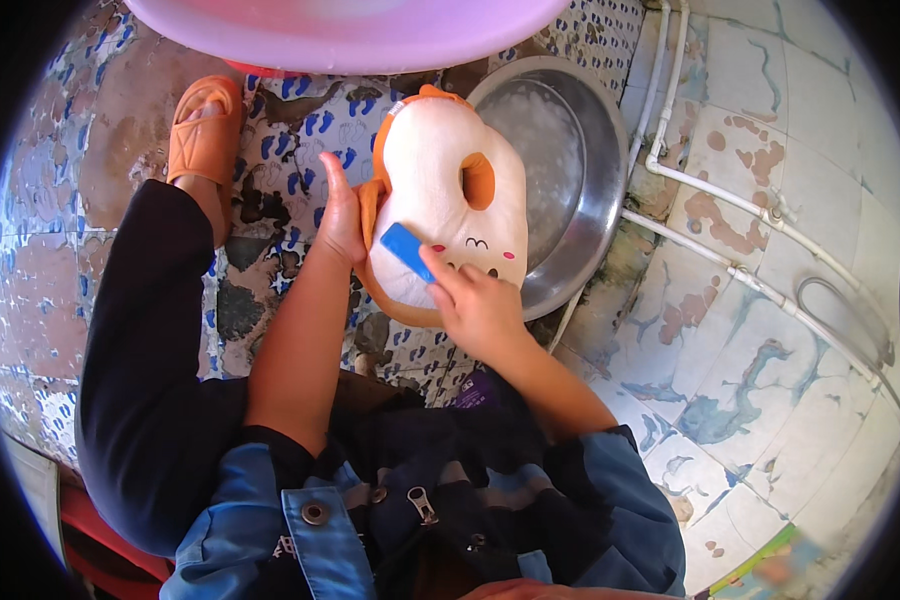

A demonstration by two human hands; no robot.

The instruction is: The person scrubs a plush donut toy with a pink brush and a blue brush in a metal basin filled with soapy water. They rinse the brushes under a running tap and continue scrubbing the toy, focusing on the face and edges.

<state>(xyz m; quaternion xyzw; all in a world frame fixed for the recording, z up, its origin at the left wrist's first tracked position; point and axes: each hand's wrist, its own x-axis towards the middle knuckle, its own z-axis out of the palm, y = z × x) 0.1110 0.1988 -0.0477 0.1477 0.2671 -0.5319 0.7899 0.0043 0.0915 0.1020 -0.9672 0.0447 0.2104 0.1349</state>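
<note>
A white plush cushion [435,150] with orange edges, an orange-lined hole and a small stitched face lies tilted in front of me. My left hand [342,222] holds it by its left edge, thumb sticking up and the other fingers hidden behind the orange side. Pinched in my right hand [475,305] is a blue rectangular block [406,250], pressed to the lower left of the white face side. Its underside is hidden, so whether it is a scrubbing brush or a bar of soap cannot be told.
Behind the cushion, a steel basin [610,150] holds cloudy water. A large pink basin [350,40] stands at the far side, above something red. White pipes [710,190] run along the stained tiled wall at right. My foot wears an orange slipper [205,135].
</note>
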